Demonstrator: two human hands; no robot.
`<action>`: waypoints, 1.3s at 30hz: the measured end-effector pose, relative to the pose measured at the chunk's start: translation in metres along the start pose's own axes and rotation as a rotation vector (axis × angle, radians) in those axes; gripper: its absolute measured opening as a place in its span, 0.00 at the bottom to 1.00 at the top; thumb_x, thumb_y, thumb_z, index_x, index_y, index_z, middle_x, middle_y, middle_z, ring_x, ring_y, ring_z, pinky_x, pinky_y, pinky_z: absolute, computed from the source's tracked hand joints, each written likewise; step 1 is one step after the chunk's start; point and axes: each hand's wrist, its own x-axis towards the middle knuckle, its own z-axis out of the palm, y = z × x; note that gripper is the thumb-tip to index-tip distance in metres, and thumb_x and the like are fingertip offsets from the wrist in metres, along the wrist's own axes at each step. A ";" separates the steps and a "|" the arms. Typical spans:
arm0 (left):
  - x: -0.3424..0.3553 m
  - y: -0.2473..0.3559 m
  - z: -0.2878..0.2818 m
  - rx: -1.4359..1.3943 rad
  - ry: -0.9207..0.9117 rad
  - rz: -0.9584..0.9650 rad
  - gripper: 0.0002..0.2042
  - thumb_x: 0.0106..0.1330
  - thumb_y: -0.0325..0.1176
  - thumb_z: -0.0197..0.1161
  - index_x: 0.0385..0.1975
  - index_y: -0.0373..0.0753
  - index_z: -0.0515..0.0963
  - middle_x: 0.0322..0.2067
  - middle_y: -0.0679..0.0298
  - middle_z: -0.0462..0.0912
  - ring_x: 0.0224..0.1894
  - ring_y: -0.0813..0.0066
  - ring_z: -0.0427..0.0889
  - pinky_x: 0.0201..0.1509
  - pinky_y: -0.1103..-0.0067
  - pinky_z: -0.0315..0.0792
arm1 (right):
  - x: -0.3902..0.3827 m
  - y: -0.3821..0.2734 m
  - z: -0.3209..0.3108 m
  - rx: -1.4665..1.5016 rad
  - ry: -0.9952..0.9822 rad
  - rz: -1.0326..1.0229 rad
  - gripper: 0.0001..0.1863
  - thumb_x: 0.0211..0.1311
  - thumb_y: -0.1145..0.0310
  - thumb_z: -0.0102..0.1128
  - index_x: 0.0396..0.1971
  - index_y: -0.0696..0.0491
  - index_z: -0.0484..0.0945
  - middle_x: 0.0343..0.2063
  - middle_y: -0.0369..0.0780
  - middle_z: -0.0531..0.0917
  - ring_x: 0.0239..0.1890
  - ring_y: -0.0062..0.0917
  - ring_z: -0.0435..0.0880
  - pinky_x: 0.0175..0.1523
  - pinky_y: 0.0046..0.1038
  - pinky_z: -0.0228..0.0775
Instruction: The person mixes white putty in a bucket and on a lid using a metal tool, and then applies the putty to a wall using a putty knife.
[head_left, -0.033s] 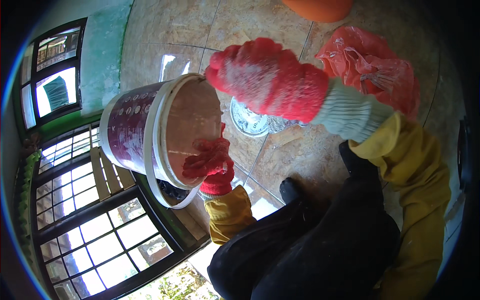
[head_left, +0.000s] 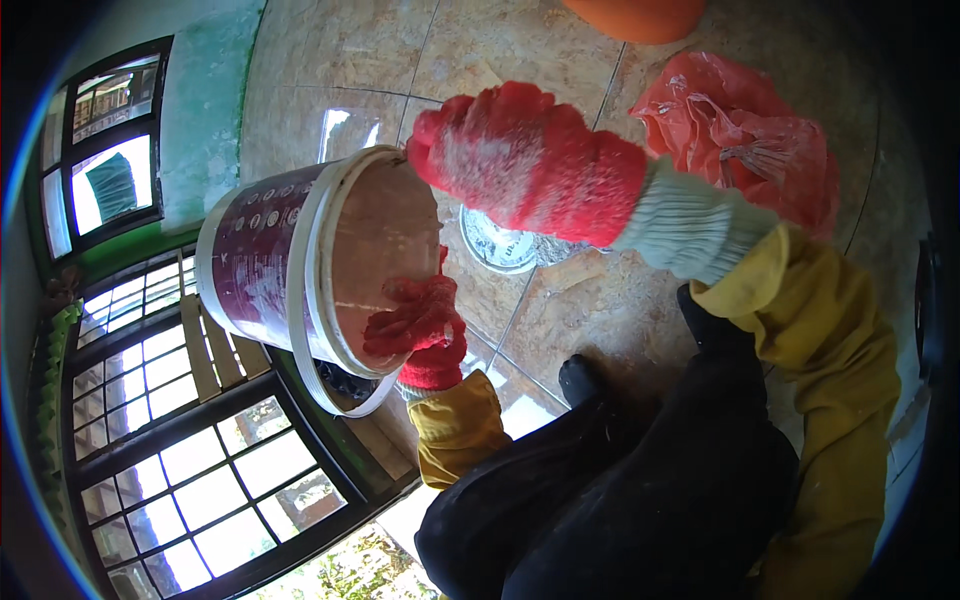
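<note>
Red knit covers both hands: the left hand point(head_left: 430, 325) bends its fingers over the near part of the rim point(head_left: 321, 265) of a tilted maroon-and-white bucket point(head_left: 255, 255), which is left of both hands, while the right hand point(head_left: 525, 160), fingers curled, meets the far rim, though I cannot tell whether it grips. Below the right hand, a round pale object point(head_left: 492, 242) sits on the floor point(head_left: 570, 300), bare tile opens toward the dark-trousered legs point(head_left: 640, 480), and a crumpled red plastic bag point(head_left: 710, 110) borders the space beyond that wrist.
</note>
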 end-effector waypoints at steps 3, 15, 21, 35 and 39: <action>0.004 -0.006 -0.004 -0.023 -0.064 0.069 0.12 0.65 0.34 0.48 0.31 0.28 0.66 0.15 0.43 0.74 0.17 0.45 0.77 0.23 0.53 0.76 | -0.009 0.003 0.003 0.168 -0.045 0.041 0.12 0.44 0.65 0.58 0.27 0.54 0.70 0.16 0.39 0.73 0.17 0.25 0.75 0.17 0.28 0.64; -0.002 0.013 -0.004 -0.114 -0.088 0.171 0.18 0.68 0.41 0.42 0.34 0.28 0.68 0.29 0.43 0.76 0.24 0.47 0.78 0.33 0.52 0.75 | -0.032 -0.002 0.006 0.077 -0.163 0.086 0.09 0.49 0.66 0.54 0.31 0.50 0.71 0.25 0.35 0.73 0.19 0.26 0.75 0.16 0.26 0.62; -0.017 0.022 0.005 -1.134 -0.198 -0.210 0.17 0.65 0.43 0.41 0.38 0.34 0.68 0.43 0.49 0.73 0.37 0.52 0.76 0.44 0.60 0.70 | -0.061 0.015 -0.010 0.301 -0.319 -0.030 0.21 0.44 0.67 0.57 0.43 0.47 0.71 0.36 0.33 0.75 0.32 0.24 0.78 0.28 0.26 0.68; -0.037 0.069 0.024 -0.363 -0.136 -0.112 0.13 0.66 0.38 0.49 0.34 0.31 0.70 0.34 0.52 0.75 0.32 0.60 0.75 0.42 0.67 0.71 | -0.111 0.006 -0.004 0.434 -0.050 0.121 0.22 0.48 0.72 0.53 0.48 0.48 0.72 0.38 0.38 0.77 0.29 0.29 0.81 0.28 0.30 0.69; -0.033 0.062 0.020 -0.636 -0.181 -0.090 0.15 0.69 0.37 0.47 0.33 0.27 0.70 0.31 0.49 0.75 0.25 0.58 0.77 0.38 0.66 0.75 | -0.113 0.012 -0.005 0.657 -0.087 0.271 0.21 0.48 0.73 0.53 0.47 0.49 0.72 0.36 0.39 0.77 0.29 0.31 0.81 0.28 0.31 0.70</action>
